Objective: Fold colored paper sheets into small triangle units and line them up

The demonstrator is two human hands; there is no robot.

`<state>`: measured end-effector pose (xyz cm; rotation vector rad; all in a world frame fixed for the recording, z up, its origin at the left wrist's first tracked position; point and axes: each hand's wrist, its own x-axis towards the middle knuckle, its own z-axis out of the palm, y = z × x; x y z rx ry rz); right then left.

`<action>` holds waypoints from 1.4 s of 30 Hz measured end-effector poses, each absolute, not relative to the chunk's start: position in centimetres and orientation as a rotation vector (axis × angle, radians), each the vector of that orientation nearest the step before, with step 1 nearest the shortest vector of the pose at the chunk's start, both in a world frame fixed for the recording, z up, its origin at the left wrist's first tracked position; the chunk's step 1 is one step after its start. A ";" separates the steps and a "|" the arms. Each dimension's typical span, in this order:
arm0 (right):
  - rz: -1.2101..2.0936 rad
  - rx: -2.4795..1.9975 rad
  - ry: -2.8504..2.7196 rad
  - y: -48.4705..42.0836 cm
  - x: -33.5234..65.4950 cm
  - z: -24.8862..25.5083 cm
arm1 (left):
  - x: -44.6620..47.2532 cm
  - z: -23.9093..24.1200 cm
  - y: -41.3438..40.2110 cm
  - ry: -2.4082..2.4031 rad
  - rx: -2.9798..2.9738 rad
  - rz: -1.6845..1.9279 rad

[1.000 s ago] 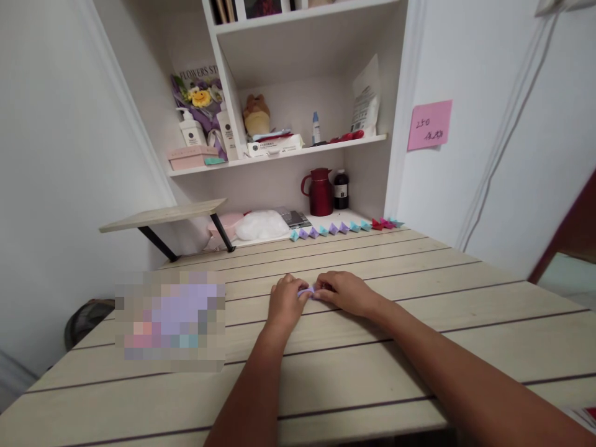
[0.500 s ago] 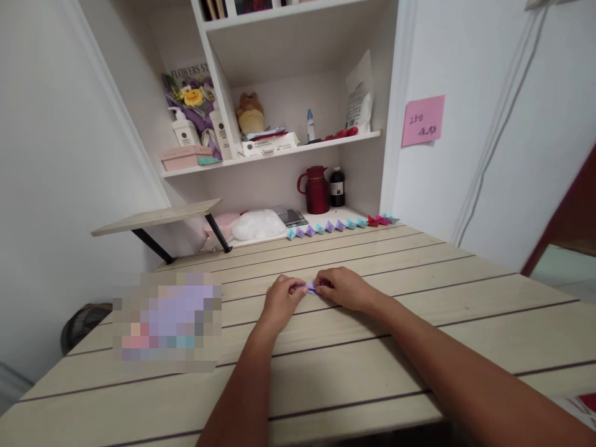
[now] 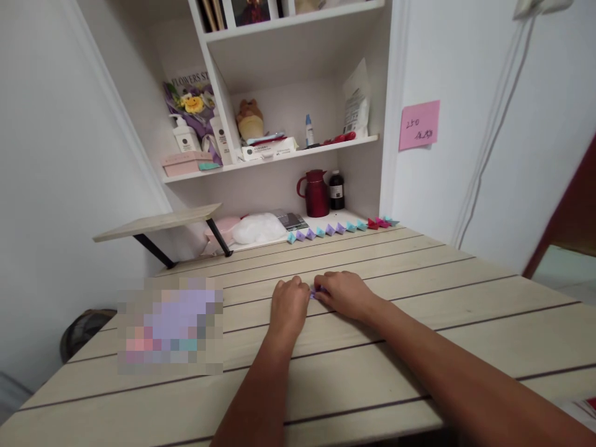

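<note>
Left hand (image 3: 289, 304) and right hand (image 3: 345, 293) rested close together on the wooden table (image 3: 419, 347), fingers curled, pinching a purple folded paper (image 3: 317, 293) between them. Beyond, a row of folded paper shapes (image 3: 339, 227) lined the far edge.

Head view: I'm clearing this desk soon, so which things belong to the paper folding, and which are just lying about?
In use: purple paper, pinched between left hand and right hand; row of folded paper shapes at the far edge of the table.
Lying about: red jug, dark bottle, pink sticky note, pump bottle, plush toy.
</note>
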<state>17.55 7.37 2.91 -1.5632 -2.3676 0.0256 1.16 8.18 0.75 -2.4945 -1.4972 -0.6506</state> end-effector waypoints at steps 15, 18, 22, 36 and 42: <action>0.505 -1.260 -1.831 9.2 17.8 1.8 | 0.5 2.2 6.6 -2.066 -2.023 -2.378; 0.669 -1.145 -1.715 9.6 17.8 1.5 | 0.9 2.7 6.1 -2.149 -2.050 -2.553; 0.844 -1.005 -1.626 9.4 17.2 1.3 | 1.6 2.5 6.0 -2.311 -2.175 -2.593; 1.159 -0.792 -1.560 7.4 16.1 2.4 | 1.3 2.4 5.6 -2.150 -2.205 -3.139; 1.368 -0.693 -1.497 6.2 16.1 3.2 | 1.2 2.2 5.6 -2.028 -2.414 -3.229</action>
